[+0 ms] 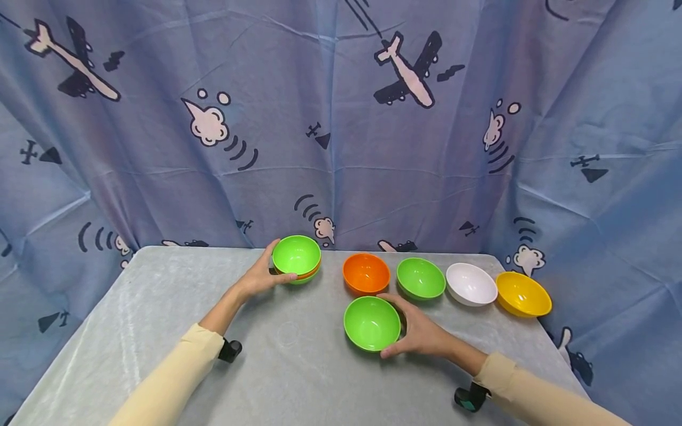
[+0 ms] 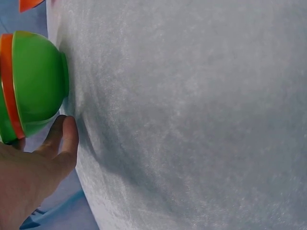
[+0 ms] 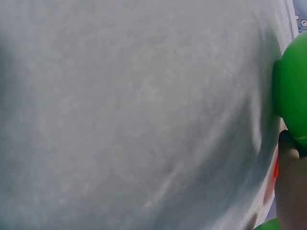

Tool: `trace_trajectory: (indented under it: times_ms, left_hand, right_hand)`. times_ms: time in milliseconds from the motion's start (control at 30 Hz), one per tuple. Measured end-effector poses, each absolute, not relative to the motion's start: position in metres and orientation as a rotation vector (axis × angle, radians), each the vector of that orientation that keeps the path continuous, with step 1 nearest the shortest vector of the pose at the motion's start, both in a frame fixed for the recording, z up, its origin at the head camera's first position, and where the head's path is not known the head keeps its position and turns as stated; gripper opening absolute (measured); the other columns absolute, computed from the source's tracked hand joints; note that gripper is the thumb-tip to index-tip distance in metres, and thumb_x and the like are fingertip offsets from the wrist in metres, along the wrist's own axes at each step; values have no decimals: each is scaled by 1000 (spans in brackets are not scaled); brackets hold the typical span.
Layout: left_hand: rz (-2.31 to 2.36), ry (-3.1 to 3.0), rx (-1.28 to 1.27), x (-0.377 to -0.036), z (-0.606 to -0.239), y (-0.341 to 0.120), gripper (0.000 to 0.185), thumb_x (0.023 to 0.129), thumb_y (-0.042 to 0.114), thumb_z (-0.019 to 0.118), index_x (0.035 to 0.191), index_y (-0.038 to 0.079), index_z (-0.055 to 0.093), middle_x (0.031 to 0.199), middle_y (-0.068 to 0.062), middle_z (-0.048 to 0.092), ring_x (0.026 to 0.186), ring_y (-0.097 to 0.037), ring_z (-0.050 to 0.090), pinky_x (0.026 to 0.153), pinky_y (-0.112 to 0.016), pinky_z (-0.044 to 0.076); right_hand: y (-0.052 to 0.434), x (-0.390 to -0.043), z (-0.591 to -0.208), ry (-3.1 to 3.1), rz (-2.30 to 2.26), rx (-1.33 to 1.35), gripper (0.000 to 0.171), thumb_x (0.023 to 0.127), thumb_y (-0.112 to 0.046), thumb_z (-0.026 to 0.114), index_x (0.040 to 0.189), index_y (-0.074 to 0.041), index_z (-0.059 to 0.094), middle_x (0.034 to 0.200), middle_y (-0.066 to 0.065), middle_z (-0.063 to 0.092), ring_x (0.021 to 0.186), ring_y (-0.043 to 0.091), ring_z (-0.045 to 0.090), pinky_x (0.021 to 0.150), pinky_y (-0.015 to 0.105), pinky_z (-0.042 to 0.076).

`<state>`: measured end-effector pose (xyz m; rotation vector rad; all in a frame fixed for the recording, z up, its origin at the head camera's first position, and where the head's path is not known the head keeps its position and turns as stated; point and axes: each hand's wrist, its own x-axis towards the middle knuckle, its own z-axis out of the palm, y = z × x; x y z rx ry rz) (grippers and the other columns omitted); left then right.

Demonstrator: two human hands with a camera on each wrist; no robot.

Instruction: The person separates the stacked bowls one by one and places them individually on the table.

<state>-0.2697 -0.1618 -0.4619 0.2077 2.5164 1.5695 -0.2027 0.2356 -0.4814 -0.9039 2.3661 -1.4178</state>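
At the back of the table, my left hand (image 1: 262, 276) grips a small stack of bowls (image 1: 296, 255) from its left side, thumb in front and fingers behind. A green bowl tops the stack, with an orange rim and another green bowl below; the left wrist view shows the lower green bowl (image 2: 38, 81) and the orange band. My right hand (image 1: 421, 331) holds a single green bowl (image 1: 372, 323) by its right side, thumb near the front and fingers behind. In the right wrist view that bowl (image 3: 295, 86) is cut off by the frame edge.
Behind the right hand, an orange bowl (image 1: 366, 274), a green bowl (image 1: 421, 278), a white bowl (image 1: 471, 284) and a yellow bowl (image 1: 524, 294) form a row along the back right. A grey cloth covers the table (image 1: 288, 378). A blue patterned curtain (image 1: 298, 118) hangs behind it.
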Motion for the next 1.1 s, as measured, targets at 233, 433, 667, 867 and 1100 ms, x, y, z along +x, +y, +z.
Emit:
trace_trajectory:
  times_ms: [233,433,667,867,1100]
  left_hand:
    - [1562,2517,194,-272,-463,-161,110,86,32,85,164,13,8,164,-22,18,149,-41,14,115,-64,17]
    - [1564,2504,176,-273,-463,-161,111,86,31,85,164,14,8,164,-22,17,149,-42,13,114,-66,16]
    - [1586,2508,180,-271,-463,-161,110,85,23,87,164,13,10,163,-22,19,149,-41,15,115,-64,16]
    - [1648,2528,214,-270,-464,-157,113,81,16,89,163,7,11,162,-24,19,146,-44,23,115,-61,20]
    - [1738,2523,229,-272,-469,-150,121,76,12,92,162,5,6,159,-28,24,141,-43,32,116,-56,23]
  right_hand:
    - [239,-205,-478,2328,-1360,-921,106,69,-16,97,154,-5,34,147,10,47,130,32,46,108,45,39]
    - [248,-210,-454,2307,-1148,-973,115,75,-23,94,161,-3,19,162,15,28,143,36,34,112,60,29]
    - [262,-226,-409,2192,-1091,-986,98,86,-19,85,158,3,24,153,23,40,140,42,38,111,57,32]
    - [261,-248,-394,2185,-1297,-941,73,93,-6,76,154,0,36,148,27,45,136,40,45,111,49,36]
    - [239,-274,-392,2196,-1540,-949,60,96,-4,72,149,3,44,143,28,50,132,49,45,108,48,40]
